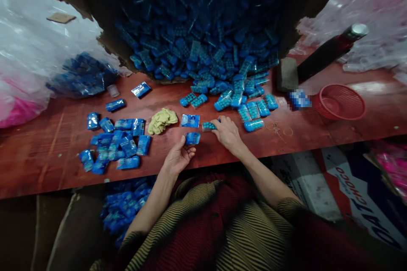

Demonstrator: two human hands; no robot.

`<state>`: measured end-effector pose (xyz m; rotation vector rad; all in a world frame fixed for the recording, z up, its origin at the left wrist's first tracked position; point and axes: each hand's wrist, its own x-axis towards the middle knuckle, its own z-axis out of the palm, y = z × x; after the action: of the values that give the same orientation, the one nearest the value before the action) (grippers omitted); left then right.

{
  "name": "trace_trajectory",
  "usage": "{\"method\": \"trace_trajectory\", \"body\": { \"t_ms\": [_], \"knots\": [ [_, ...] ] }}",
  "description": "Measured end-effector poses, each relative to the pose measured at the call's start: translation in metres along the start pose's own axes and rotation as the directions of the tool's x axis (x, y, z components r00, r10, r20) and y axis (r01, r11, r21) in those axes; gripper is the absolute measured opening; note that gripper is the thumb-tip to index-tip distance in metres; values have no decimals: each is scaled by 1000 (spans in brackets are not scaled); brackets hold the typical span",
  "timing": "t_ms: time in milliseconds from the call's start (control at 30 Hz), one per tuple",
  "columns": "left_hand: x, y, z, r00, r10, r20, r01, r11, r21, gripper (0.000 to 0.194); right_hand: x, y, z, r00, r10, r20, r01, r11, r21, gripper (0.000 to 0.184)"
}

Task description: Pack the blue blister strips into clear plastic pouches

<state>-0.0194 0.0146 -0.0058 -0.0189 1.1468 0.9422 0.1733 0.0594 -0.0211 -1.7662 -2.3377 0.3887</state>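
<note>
My left hand (180, 155) is closed on a small blue printed wrapper (192, 138), pinched by thumb and fingers just over the table's front part. Close to its right, my right hand (227, 134) has its fingers on a clear pack of blue balls (209, 126). A flat blue printed sachet (190, 120) lies on the table just beyond the left hand. Several more clear ball packs (253, 112) are grouped to the right of my right hand. Blue-wrapped packs (127, 146) lie clustered to the left of my left hand.
A torn carton (106, 46) spills a heap of ball packs (203, 59) onto the red table (63, 144). Around it are a crumpled yellow cloth (163, 121), a red basket (338, 102), a dark bottle (330, 53) and a grey block (287, 74). Plastic bags flank both sides.
</note>
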Motion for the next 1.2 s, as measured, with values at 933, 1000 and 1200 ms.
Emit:
{"method": "trace_trajectory", "body": {
  "t_ms": [933, 1000, 1200],
  "knots": [
    [5, -5, -1, 993, 115, 11, -115, 993, 22, 18, -26, -11, -37, 983, -171, -66, 174, 756, 631, 22],
    [6, -6, -3, 989, 143, 30, -143, 989, 25, 18, -28, -13, -38, 980, -183, -77, 193, 784, 590, 22],
    [5, -6, -6, 980, 179, 84, -183, 982, 52, 26, -31, -21, -39, 973, -188, -131, 229, 803, 550, 22]
  ]
}}
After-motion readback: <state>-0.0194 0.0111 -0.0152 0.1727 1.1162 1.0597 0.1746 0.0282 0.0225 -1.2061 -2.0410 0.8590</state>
